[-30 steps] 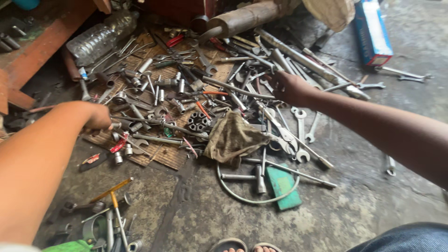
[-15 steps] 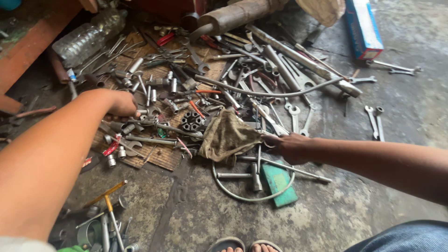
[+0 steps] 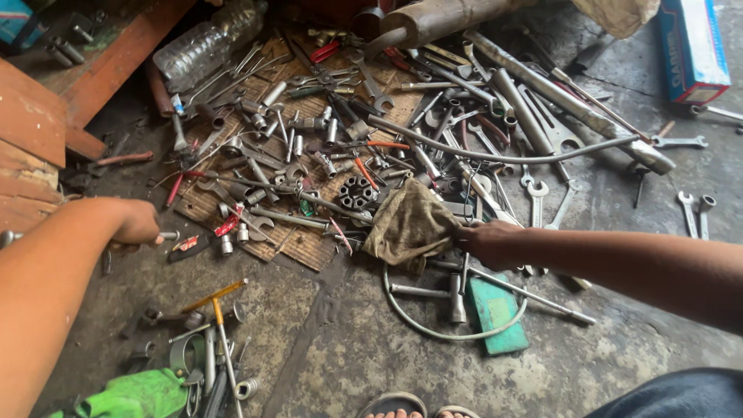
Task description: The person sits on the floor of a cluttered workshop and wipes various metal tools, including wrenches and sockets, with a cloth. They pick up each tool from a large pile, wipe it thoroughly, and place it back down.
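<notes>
My left hand (image 3: 135,224) is at the left edge of the tool heap, fingers closed around a thin metal rod (image 3: 168,235) whose ends stick out on both sides of the fist. My right hand (image 3: 481,241) reaches in from the right and lies curled at the right edge of a dirty brown cloth (image 3: 410,223), among wrenches. What its fingers hold is hidden. A heap of sockets, spanners and pliers (image 3: 325,139) lies on a woven mat (image 3: 298,244) between the hands.
A green flat block (image 3: 499,313) and a bent metal hoop (image 3: 433,329) lie below my right hand. A long curved pipe (image 3: 495,155), a plastic bottle (image 3: 197,50), a blue box (image 3: 693,46), wooden boards (image 3: 31,124), a yellow-handled tool (image 3: 213,298) and a green rag (image 3: 131,395) surround the heap. My sandalled toes (image 3: 402,412) are at the bottom.
My left hand pulled back left out of the heap with the rod in it. My right hand came down from the far wrenches to the cloth's edge and stays there.
</notes>
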